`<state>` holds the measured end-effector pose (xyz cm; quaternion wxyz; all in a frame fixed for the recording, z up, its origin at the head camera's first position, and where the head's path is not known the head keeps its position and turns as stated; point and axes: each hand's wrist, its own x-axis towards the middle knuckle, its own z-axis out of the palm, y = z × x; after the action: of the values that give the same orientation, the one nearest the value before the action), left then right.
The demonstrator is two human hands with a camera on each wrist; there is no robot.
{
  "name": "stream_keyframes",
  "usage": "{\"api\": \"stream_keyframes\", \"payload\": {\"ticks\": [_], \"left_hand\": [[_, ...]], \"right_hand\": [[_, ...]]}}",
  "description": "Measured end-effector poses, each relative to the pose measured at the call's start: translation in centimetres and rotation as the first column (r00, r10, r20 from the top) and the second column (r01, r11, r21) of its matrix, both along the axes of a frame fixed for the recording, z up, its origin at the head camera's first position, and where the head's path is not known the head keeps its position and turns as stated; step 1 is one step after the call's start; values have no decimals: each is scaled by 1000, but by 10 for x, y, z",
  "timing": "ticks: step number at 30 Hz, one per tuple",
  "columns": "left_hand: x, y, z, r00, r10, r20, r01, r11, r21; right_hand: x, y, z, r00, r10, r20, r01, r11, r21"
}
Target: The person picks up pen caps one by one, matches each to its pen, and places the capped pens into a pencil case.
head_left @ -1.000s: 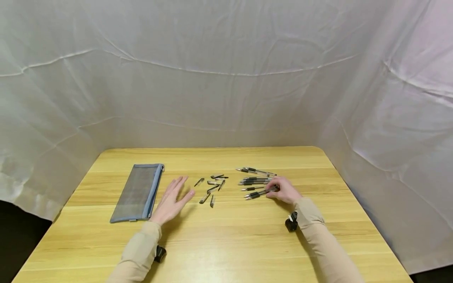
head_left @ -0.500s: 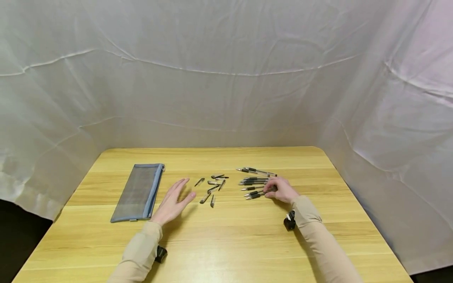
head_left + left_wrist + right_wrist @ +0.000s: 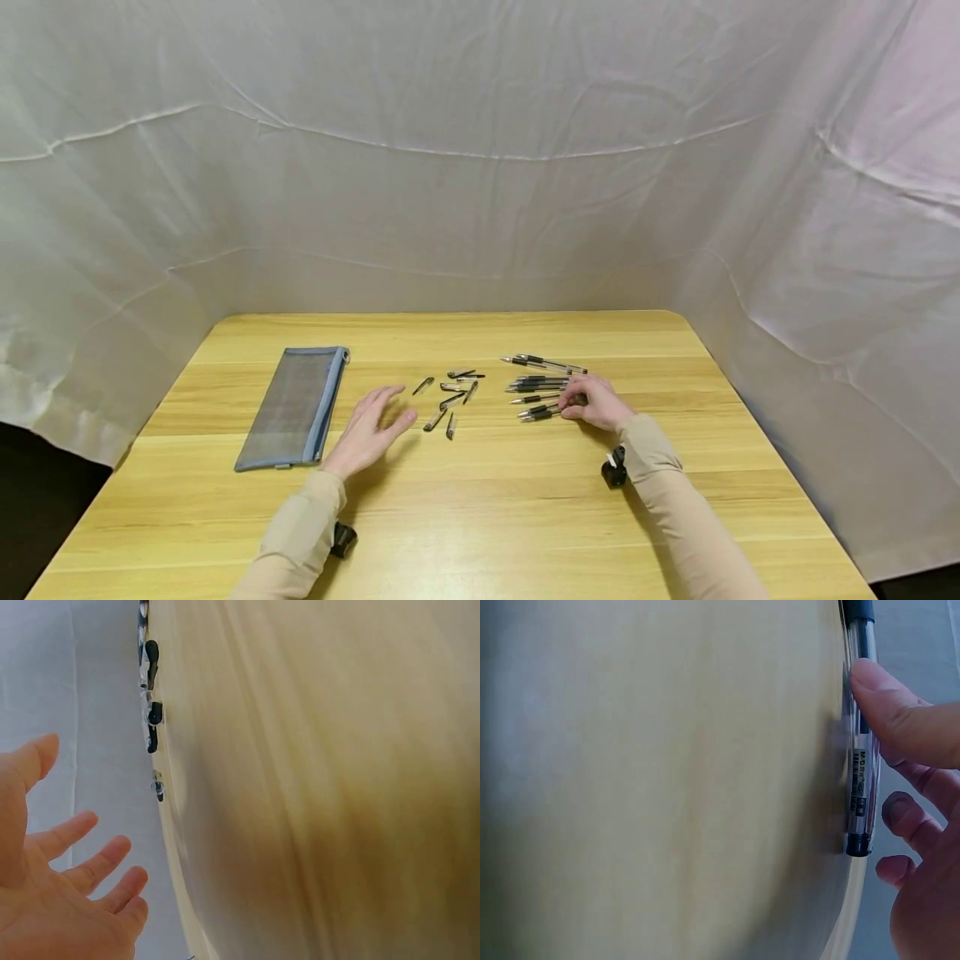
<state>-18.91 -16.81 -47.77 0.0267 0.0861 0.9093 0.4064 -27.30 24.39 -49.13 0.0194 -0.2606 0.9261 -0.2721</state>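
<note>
My right hand (image 3: pixel 597 403) is at the near end of a group of uncapped gel pens (image 3: pixel 537 381) on the table. In the right wrist view, its thumb lies on the clear barrel of one gel pen (image 3: pixel 860 780), fingers curled on the far side. The pens' tips point left. My left hand (image 3: pixel 367 435) hovers over the table with fingers spread and holds nothing. Just right of it lie several loose pen caps (image 3: pixel 452 387), clear with black clips. The left wrist view shows the bare palm (image 3: pixel 67 915) and some caps (image 3: pixel 154 714) at the table's edge line.
A blue-edged mesh zip pouch (image 3: pixel 288 408) lies flat on the left of the wooden table (image 3: pixel 480 517), beside my left hand. Pale cloth walls (image 3: pixel 480 208) enclose the table's back and sides.
The right hand has shifted slightly left, and the nearest pens have settled closer together. My left hand has drifted slightly right and toward me, still empty. Caps and pouch stay in place.
</note>
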Motion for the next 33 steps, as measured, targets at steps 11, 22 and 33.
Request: {"api": "stream_keyframes", "payload": {"ticks": [11, 22, 33], "left_hand": [[2, 13, -1, 1000, -8, -2, 8, 999, 51], [-4, 41, -4, 997, 79, -2, -78, 989, 129], [-6, 66, -2, 990, 125, 58, -130, 988, 86]], "right_hand": [[11, 0, 0, 1000, -24, -16, 24, 999, -34], [24, -6, 5, 988, -49, 147, 67, 990, -122], [33, -3, 1, 989, -45, 141, 69, 983, -173]]}}
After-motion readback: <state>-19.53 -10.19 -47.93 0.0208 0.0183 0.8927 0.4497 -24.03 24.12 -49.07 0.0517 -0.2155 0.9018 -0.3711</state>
